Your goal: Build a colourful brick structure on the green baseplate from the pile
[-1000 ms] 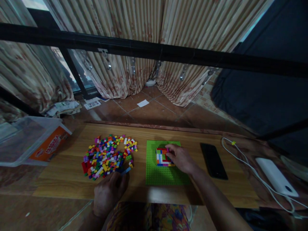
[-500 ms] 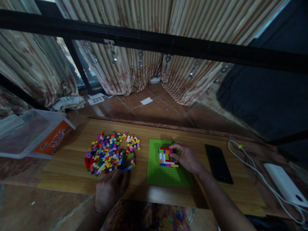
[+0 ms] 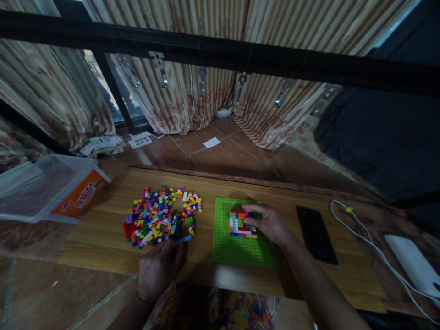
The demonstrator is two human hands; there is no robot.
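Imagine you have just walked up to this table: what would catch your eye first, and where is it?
The heap of small coloured bricks on the left of the wooden table, with the left hand resting at its near edge. Next, the bright green baseplate at the centre, where the right hand touches a small multicoloured build. A black phone lies just right of it.

a home room, by the look: striped beige fabric curtains (image 3: 206,96) hang to a brown tiled floor (image 3: 220,156), papers (image 3: 103,144) lie by the window, low wooden worktop (image 3: 103,229) holds a black phone (image 3: 316,233).
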